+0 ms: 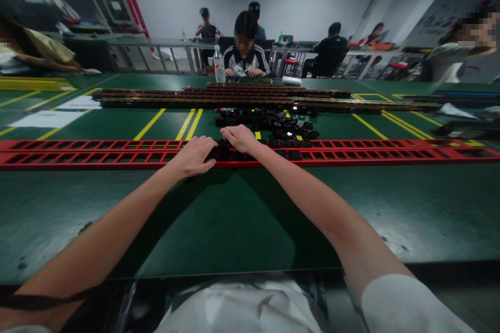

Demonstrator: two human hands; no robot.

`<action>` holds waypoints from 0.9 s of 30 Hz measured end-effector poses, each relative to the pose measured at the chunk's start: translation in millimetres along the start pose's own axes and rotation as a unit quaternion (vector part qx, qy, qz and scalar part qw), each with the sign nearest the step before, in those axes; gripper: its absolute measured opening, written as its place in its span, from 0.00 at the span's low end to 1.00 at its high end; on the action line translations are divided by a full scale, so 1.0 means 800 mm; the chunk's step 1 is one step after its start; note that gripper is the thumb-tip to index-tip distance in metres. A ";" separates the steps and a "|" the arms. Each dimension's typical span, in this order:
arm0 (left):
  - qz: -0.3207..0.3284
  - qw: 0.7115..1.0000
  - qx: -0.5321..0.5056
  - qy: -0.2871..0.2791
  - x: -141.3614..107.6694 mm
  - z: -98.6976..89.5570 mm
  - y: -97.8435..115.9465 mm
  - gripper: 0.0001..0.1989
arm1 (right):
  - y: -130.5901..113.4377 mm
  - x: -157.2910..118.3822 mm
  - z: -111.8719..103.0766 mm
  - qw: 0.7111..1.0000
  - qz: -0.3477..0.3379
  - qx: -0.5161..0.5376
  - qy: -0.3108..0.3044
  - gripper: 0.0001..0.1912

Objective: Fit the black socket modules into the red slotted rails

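1. The long red frame (pixel 253 164) lies flat on the green table (pixel 250 218); it looks like a ladder with two rows of holes, and it goes across almost the whole view.
2. The left hand (pixel 193 157) is palm down over the frame; its thumb sits apart from its bent fingers; I cannot tell if it pinches anything.
3. The right hand (pixel 240 139) is just beside it, with its fingers curled down; the tips are hidden, so I cannot tell what they hold.
4. A dark part (pixel 223 152) sits between the two hands, at the frame; small black blocks (pixel 294 154) sit in the frame to the right of the hands.
5. Behind the frame is a messy pile of black parts (pixel 287 124); farther back lie long brown bars (pixel 156 98).
6. A clear bottle (pixel 219 66) stands past the bars; a person (pixel 246 54) sits across the table, near it.
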State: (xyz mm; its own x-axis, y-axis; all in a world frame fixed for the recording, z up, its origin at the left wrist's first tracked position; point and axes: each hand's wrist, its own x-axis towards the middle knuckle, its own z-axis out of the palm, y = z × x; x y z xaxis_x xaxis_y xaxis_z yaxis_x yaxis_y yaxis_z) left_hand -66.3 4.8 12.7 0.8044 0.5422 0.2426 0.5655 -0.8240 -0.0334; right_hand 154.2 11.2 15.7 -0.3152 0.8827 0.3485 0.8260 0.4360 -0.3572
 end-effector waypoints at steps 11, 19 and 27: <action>0.014 0.995 0.052 -0.086 0.001 -0.026 0.010 0.17 | 0.005 0.003 0.004 1.000 -0.009 -0.001 -0.005 0.28; 0.021 0.996 0.061 -0.059 -0.004 -0.019 0.010 0.17 | 0.004 0.003 0.004 1.000 -0.007 0.002 -0.005 0.28; -0.013 0.996 0.025 -0.087 0.005 -0.020 0.006 0.14 | 0.002 0.004 0.005 1.000 -0.007 -0.008 -0.006 0.28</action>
State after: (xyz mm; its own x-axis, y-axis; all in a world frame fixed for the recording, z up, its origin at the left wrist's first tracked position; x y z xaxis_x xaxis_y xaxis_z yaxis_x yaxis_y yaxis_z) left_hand -62.9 0.4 28.9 0.8057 0.5877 0.0735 0.5922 -0.8019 -0.0794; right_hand 153.0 15.3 12.6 -0.3315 0.8788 0.3431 0.8294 0.4448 -0.3380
